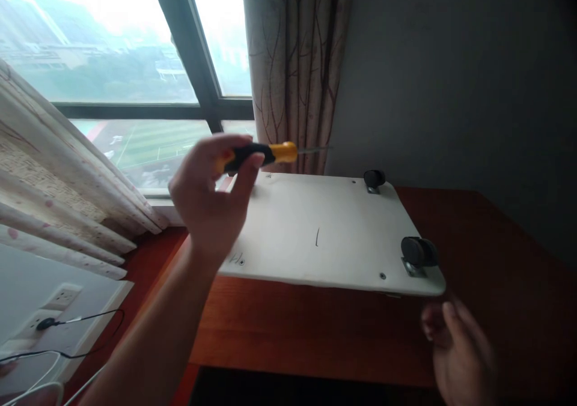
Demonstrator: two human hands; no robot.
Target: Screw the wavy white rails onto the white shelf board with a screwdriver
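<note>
My left hand is closed round the yellow and black handle of a screwdriver, raised above a white board. The thin shaft points to the right and is blurred. The white board lies flat on the reddish wooden table, with black casters at its far right corner and near right corner. Screws show in the board's surface. My right hand is beside the board's near right corner, apart from it, with curled fingers smeared by motion. Whether it holds anything small cannot be made out.
The wooden table extends to the right and towards me. Behind it stand a patterned curtain, a grey wall and a window. Wall sockets with a black plug and loose cables are at the lower left.
</note>
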